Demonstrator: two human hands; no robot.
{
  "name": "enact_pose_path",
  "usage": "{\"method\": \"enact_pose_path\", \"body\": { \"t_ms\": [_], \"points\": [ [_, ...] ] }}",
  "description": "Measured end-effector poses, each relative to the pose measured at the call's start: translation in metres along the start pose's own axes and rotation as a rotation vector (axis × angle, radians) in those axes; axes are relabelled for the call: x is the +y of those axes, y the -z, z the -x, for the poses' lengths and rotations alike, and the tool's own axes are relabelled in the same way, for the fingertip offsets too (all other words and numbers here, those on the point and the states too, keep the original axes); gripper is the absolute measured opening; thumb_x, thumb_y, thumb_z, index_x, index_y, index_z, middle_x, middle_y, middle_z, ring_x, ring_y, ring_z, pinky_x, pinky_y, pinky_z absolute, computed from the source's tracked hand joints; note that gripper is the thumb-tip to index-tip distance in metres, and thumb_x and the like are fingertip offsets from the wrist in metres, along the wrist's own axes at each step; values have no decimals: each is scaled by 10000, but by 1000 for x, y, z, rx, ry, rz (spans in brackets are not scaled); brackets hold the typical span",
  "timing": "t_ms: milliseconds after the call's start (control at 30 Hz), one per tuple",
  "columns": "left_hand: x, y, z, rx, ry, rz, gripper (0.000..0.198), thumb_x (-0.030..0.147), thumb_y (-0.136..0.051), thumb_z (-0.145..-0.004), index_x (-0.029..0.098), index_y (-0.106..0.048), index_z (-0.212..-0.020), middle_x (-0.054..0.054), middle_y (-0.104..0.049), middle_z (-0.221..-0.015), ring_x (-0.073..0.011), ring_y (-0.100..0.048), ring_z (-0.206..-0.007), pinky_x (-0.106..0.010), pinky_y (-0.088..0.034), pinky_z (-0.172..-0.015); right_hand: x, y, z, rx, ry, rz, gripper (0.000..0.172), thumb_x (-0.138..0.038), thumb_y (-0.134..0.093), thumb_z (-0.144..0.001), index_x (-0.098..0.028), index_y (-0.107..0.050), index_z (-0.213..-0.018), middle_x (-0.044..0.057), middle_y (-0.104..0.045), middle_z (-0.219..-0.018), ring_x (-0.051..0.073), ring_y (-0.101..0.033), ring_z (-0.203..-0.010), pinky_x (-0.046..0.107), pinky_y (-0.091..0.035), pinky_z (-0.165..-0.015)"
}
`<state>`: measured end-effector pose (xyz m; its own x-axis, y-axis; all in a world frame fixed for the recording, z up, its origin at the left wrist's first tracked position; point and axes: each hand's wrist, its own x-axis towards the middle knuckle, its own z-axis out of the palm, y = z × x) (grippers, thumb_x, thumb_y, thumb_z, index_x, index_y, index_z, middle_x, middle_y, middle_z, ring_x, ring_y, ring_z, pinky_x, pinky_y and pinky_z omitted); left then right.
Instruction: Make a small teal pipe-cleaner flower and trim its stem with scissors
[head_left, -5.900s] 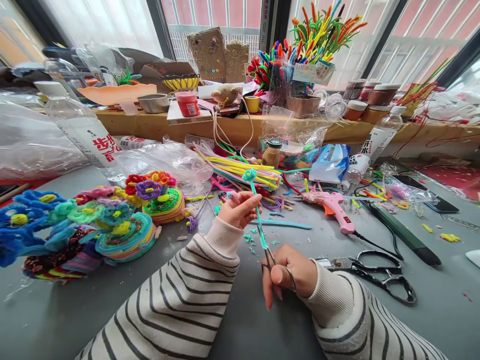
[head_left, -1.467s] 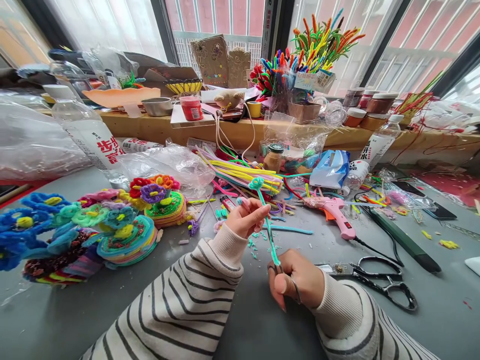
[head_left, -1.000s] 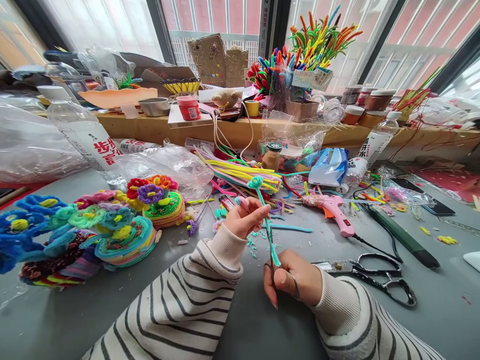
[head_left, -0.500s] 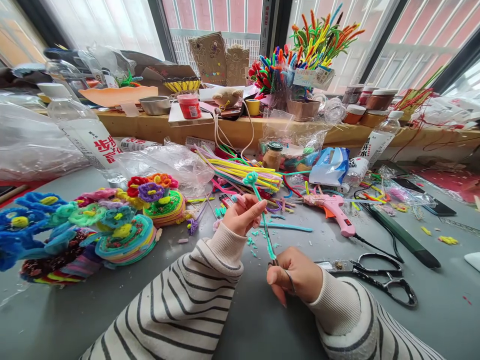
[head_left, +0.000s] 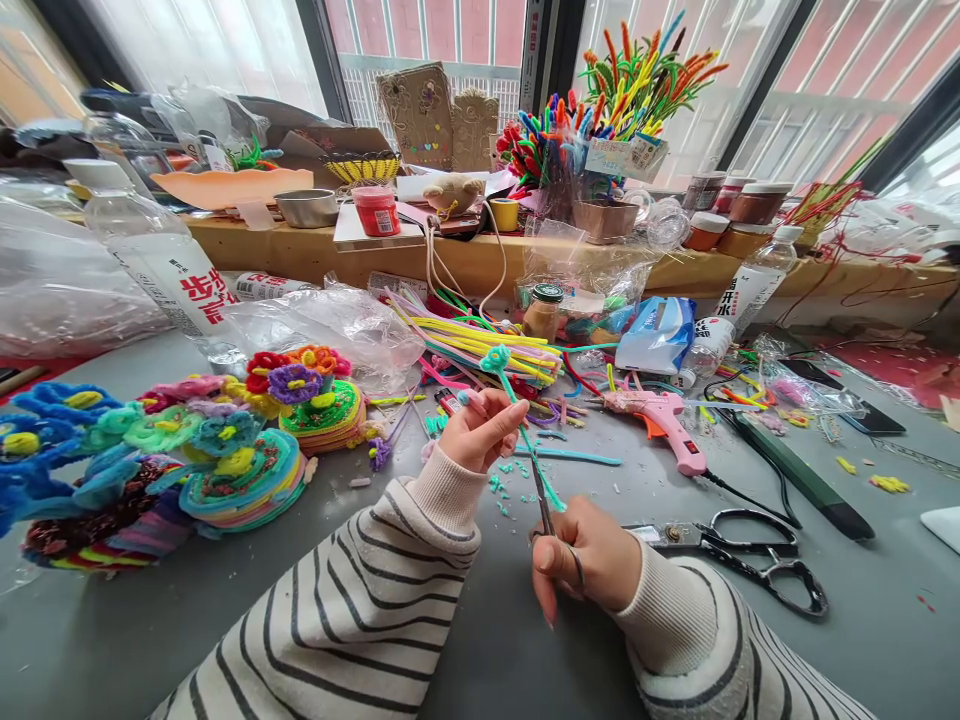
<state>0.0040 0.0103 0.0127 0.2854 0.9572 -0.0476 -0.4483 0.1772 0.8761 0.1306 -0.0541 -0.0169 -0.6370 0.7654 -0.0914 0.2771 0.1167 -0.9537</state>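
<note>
Between thumb and fingers, my left hand (head_left: 484,430) pinches a teal pipe-cleaner flower (head_left: 495,360) by its stem, the looped bloom at the top. The stem slants down to the right, its fuzzy lower end near my right hand (head_left: 581,555). My right hand is closed around the handles of small scissors (head_left: 545,505), whose blades point up along the stem. Whether the blades touch the stem I cannot tell. Teal fuzz clippings (head_left: 501,487) lie on the table under my hands.
Pipe-cleaner flowers on round bases (head_left: 244,480) stand at left. Large black-handled scissors (head_left: 757,550) and a pink glue gun (head_left: 675,425) lie at right. A bundle of pipe cleaners (head_left: 480,340), a jar (head_left: 543,312) and bottles are farther back, below a cluttered sill (head_left: 450,255).
The scissor blades now show more plainly, angled upward beside the stem, and the stem's lower end has swung slightly right. The whole view has shifted a little.
</note>
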Motion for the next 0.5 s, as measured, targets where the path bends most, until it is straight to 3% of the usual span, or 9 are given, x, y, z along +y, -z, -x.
{"method": "enact_pose_path", "body": {
  "t_ms": [200, 500],
  "points": [
    [-2, 2, -2, -74, 41, -45, 287, 273, -686, -493, 140, -438, -549, 62, -478, -441, -8, -383, -337, -136, -274, -334, -3, -1, 1, -10, 93, 79, 771, -706, -212, -672, -74, -608, -478, -8, -357, -368, 50, -336, -376, 192, -253, -391],
    [-5, 2, -1, -134, 67, -109, 307, 305, -693, -471, 139, -447, -544, 66, -492, -424, -6, -381, -324, -143, -257, -331, -3, 1, 0, 8, 86, 101, 772, -718, -197, -663, -79, -600, -502, -1, -389, -389, 62, -371, -402, 190, -278, -409]
  ]
}}
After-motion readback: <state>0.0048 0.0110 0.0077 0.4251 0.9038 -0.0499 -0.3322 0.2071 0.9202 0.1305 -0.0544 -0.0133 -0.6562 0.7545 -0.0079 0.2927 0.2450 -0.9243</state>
